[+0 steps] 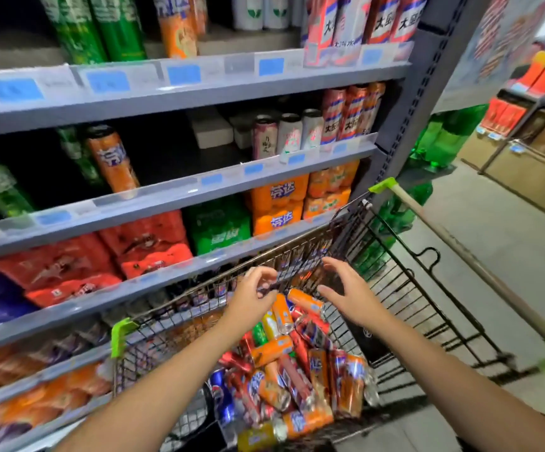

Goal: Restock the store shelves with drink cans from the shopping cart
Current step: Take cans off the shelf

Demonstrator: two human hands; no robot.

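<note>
Setting: shop aisle, grey metal shelving unit (199, 83) at 10 to 12 o'clock, black wire shopping cart with lime-green corner caps (405, 282) drawn up beside it.
Left hand (251, 296): over the far end of the cart, fingers loosely curled, holding nothing.
Right hand (351, 293): at 3 o'clock of the left, spread wide, palm inward, empty.
Below the hands: loose heap of slim aluminium drink cans, mostly orange, some red, blue, green and yellow (294, 380), lying in the cart basket; one orange can (282, 313) lies nearest the fingers.
Step, as I judge it: reaching down for the next pick; no can lifted yet.
Next move calls for: closing round one top-lying can, then matching it to its shelf row.
Likely slot: middle shelf at 11 o'clock, where a tall orange can (112, 161) stands with gaps beside it.
Writing: white Chinese characters on the orange multipacks (280, 203); red-and-white cans at 1 o'clock (349, 122) also carry characters; blue price tags are too blurred to read.
</note>
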